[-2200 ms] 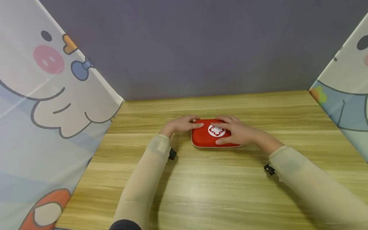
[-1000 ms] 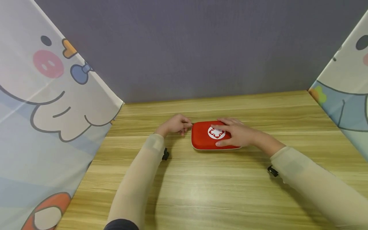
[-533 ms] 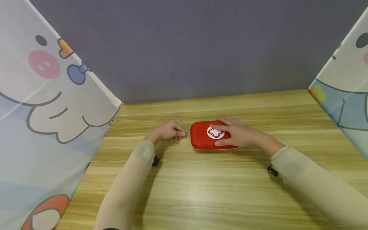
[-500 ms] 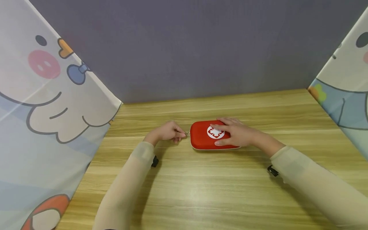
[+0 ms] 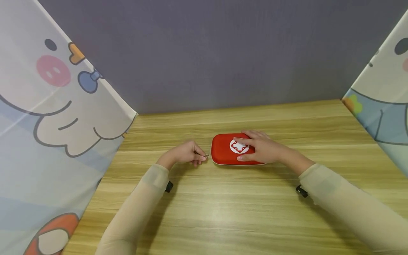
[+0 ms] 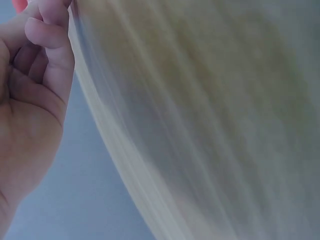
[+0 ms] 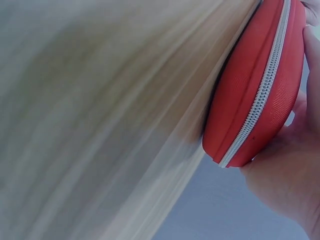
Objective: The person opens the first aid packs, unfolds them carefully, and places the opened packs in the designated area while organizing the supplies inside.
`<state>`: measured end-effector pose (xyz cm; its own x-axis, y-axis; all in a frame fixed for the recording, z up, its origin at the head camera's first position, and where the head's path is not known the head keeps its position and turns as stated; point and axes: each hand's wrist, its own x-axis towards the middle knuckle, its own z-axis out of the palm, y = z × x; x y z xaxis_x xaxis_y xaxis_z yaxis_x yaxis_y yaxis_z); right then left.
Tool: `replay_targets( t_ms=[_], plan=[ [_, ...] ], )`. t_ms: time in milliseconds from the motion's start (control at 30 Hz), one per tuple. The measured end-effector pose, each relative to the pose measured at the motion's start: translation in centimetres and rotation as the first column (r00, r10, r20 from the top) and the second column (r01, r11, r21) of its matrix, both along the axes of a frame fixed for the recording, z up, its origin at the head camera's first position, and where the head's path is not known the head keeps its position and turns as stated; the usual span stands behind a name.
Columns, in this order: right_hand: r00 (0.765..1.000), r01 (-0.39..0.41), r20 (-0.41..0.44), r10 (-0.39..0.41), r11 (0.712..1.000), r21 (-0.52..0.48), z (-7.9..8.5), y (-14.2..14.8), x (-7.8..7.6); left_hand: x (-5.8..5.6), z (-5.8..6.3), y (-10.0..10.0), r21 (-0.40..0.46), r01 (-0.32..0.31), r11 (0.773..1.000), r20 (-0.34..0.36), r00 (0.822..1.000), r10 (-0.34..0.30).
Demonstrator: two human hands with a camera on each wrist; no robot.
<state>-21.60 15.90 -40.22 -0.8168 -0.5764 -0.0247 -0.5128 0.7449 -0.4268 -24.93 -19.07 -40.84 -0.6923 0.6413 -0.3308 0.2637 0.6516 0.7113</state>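
A red first-aid case point(image 5: 221, 150) with a white round emblem lies flat on the wooden table. My right hand point(image 5: 267, 148) grips its right part from above, thumb toward the front and fingers reaching over the back edge. At the left end, my left hand point(image 5: 186, 153) pinches a small metal zipper pull point(image 5: 206, 155) between thumb and finger. The right wrist view shows the case's silver zipper point(image 7: 260, 97) with teeth meshed along that side. In the left wrist view the other fingers point(image 6: 47, 70) are curled; the pull itself cannot be made out there.
The wooden table point(image 5: 210, 212) runs back to a grey wall point(image 5: 223, 53). Cartoon-printed cloth panels stand at the left point(image 5: 63, 124) and right point(image 5: 382, 106). Dark wrist devices sit below both light sleeves point(image 5: 137, 209).
My left hand left the top of the case, took the zipper pull at the back left corner and drew it round the left end toward the front. The right hand has stayed in place.
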Motion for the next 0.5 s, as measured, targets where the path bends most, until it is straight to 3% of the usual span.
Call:
replay_targets(
  t_ms=[500],
  plan=[
    [1.0,0.021,-0.007,-0.021,1.0,-0.022,-0.5,0.1,0.0,2.4,0.4,0.6,-0.031,0.007,1.0,-0.065,0.998,-0.009]
  ],
)
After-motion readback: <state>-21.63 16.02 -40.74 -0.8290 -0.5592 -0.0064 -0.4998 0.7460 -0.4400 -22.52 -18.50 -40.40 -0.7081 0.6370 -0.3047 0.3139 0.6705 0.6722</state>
